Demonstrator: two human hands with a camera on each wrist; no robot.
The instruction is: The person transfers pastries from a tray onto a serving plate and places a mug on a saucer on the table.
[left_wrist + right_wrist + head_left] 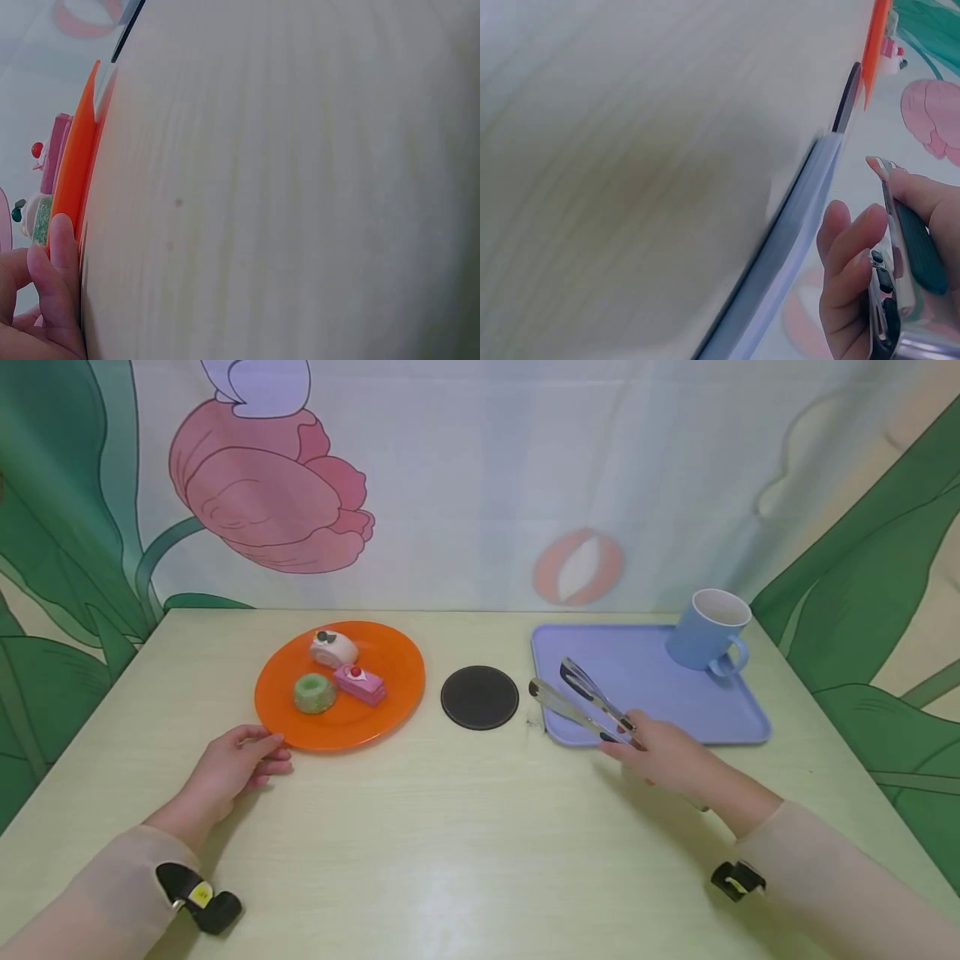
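Observation:
My left hand [238, 762] pinches the near-left rim of an orange plate [390, 693] between thumb and fingers. On that plate sit a small white roll cake [334, 649], a green ring-shaped cake [315, 693] and a pink cake slice [360, 683] with a red berry on top. My right hand [660, 752] grips metal tongs [573, 706] with dark grip pads, seen close up in the right wrist view. The tongs' arms are spread, with nothing between their tips, above the left part of a lavender tray [645, 693].
A blue mug [701, 631] stands upright at the tray's far right corner, its handle to the right. Between plate and tray lies a round black coaster [480, 697]. Behind the pale table [450, 827] hangs a curtain [465, 485] with printed flowers and leaves.

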